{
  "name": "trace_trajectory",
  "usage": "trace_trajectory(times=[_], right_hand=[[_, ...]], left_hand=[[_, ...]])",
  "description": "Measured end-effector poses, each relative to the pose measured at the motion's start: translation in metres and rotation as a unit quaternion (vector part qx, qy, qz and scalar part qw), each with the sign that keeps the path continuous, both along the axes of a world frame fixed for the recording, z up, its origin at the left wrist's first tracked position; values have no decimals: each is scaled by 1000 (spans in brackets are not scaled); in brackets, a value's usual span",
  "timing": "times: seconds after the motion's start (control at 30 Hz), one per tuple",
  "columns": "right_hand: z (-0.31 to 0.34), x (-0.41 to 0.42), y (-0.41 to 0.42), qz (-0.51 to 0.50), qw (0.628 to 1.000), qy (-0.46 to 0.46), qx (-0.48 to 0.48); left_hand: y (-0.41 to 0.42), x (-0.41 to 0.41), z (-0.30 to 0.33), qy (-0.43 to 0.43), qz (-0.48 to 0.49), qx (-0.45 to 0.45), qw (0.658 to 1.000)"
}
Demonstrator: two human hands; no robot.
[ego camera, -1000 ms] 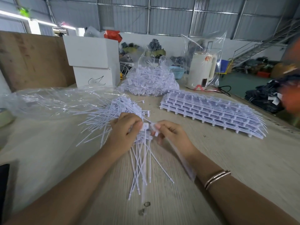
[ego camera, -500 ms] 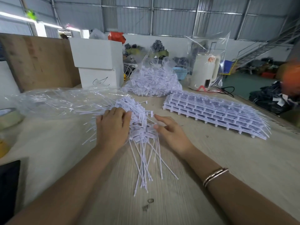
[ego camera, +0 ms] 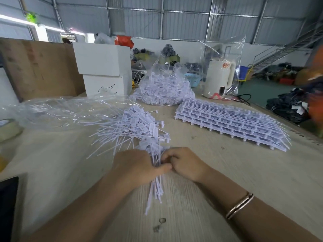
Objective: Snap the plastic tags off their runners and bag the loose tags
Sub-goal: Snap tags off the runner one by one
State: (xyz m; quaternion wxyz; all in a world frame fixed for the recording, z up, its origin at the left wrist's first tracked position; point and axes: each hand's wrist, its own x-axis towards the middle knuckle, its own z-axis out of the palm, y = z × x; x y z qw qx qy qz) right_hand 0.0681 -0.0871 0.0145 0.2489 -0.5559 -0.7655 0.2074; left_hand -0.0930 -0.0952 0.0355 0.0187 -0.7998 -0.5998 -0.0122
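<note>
Both grips closed on tag bundle (ego camera: 156, 173): left hand (ego camera: 134, 167), right hand (ego camera: 185, 163). Tails point toward her; bag (ego camera: 52, 110) far-left, left hand nearer.

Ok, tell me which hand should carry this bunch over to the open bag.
Left, probably. The left hand is wrapped round the bundle of tags and sits on the same side as the flat clear bag. The right hand only pinches at the bundle.
</note>
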Motion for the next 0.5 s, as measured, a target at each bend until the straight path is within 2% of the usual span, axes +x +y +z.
trace_trajectory(times=[0.07,0.13,0.2,0.3,0.4,0.5], right_hand=[[1,-3,-3,52,993,96,-46],[4,2,-3,60,979,182,-66],[7,11,1,12,962,268,-42],[10,32,8,-87,909,407,17],[8,55,15,-174,876,445,57],[4,59,21,-198,878,432,64]], left_hand=[[1,-2,-1,-1,-11,8,1000],[1,-3,-1,8,-1,15,1000],[0,-3,-1,11,0,20,1000],[-3,-6,1,-15,-24,8,1000],[-3,-9,9,-105,-91,7,990],[16,-14,27,-170,-96,123,973]])
